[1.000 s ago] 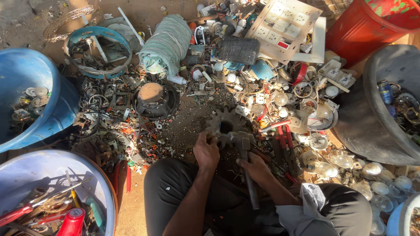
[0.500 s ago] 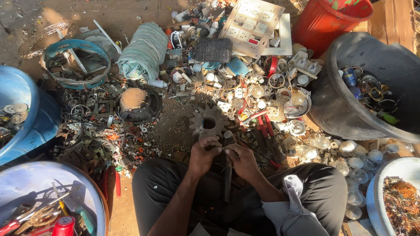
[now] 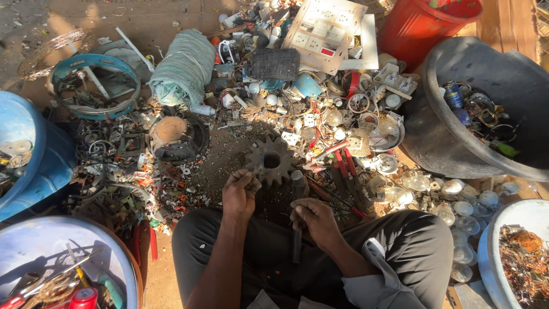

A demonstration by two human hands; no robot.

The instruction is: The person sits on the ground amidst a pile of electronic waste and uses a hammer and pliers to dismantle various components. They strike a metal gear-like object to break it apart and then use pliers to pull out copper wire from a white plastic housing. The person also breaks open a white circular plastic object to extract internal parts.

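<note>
A person sits cross-legged on the bare earth floor amid a spread of sorted scrap. The left hand (image 3: 240, 193) is curled tight around a small piece, too small to identify, held just beside the lower left teeth of a dark toothed gear wheel (image 3: 271, 161) that lies flat on the floor directly in front of the knees. The right hand (image 3: 313, 218) is clenched around the dark handle of a hammer (image 3: 297, 229), whose head points up toward the gear and whose shaft runs down between the legs.

The gear looks like thick cast metal: heavy, rigid and unlikely to shift under a blow, with a central hole and blunt teeth that offer the surest purchase for lifting it. The piece in the left hand appears light and easily lost, best pinched firmly at its end, clear of the hammer's path. The hammer seems head-heavy, and the grip sits near the middle of the shaft.

Around the work lie red-handled pliers (image 3: 343, 166) just right of the gear, clear glass bulbs (image 3: 457, 189) toward the right, fragile and prone to shatter, a white panel of switches (image 3: 326, 31) at the far edge of the pile, a roll of pale green mesh (image 3: 183, 68), a black tub (image 3: 457, 143), a red bucket (image 3: 420, 26) and blue basins (image 3: 26, 166) at the left.
</note>
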